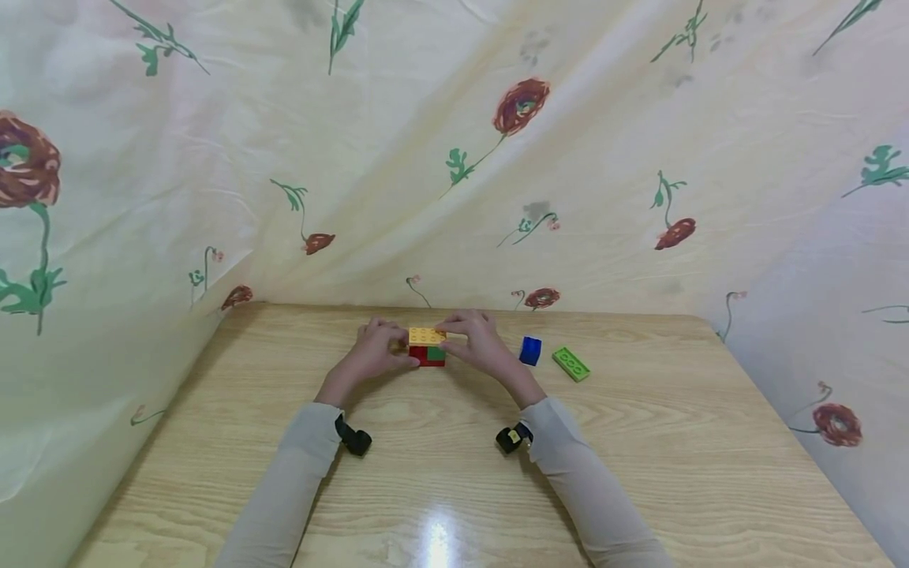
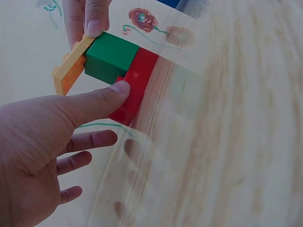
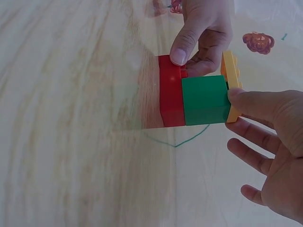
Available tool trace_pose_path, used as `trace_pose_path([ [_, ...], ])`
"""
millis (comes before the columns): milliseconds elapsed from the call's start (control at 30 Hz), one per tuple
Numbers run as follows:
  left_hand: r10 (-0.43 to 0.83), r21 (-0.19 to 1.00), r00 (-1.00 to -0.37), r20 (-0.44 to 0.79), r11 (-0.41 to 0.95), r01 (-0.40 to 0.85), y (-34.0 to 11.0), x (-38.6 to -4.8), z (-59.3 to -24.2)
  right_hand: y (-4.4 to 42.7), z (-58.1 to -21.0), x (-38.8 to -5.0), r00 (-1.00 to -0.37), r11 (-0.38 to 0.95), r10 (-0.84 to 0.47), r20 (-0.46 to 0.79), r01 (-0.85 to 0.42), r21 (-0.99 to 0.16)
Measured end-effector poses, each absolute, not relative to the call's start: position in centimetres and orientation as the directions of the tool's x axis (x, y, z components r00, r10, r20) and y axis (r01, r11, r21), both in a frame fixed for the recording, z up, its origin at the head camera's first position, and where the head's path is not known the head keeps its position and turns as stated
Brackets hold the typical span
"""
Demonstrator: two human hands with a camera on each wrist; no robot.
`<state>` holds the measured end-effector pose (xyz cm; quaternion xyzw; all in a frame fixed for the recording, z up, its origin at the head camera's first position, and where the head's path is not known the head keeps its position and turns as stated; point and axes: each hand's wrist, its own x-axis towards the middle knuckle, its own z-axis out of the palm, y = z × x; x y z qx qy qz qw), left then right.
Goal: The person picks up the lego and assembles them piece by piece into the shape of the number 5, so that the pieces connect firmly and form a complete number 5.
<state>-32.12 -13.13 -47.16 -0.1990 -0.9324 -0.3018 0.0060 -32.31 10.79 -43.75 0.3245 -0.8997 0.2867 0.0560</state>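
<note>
The head view is showing both hands meeting at a small toy-brick stack on the wooden tabletop [image 1: 426,426], toward its far edge. The left hand [image 1: 379,349] is pinching the left end of the red brick [image 3: 170,97], its thumb pressing the near face and its lower fingers spreading loosely. The right hand [image 1: 481,341] is gripping the yellow studded plate [image 1: 426,336] at its right end between thumb and forefinger, the other fingers fanning out.

Both wrist views are revealing the plate's underside or edge and the green brick [image 3: 204,100] standing on the right half of the red one (a red stud is peeking out beside it); whether the plate is seating fully, I cannot tell. Only the head view is showing the lime-green plate [image 1: 571,364], lying right of the glossy blue brick [image 1: 530,351]. Smooth plastic is contrasting with pale, streaky woodgrain; beyond, a creased cloth [image 1: 355,142] with painted-looking red flowers is hanging.
</note>
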Motion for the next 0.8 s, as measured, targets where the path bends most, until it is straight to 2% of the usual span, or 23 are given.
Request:
trace_pose_path([
  [800, 0.373, 0.554, -0.918, 0.136, 0.74, 0.383, -13.21, -32.26, -47.39, 10.74, -43.85, -32.47, -0.785, 0.631, -0.557, 0.272, -0.612, -0.477],
])
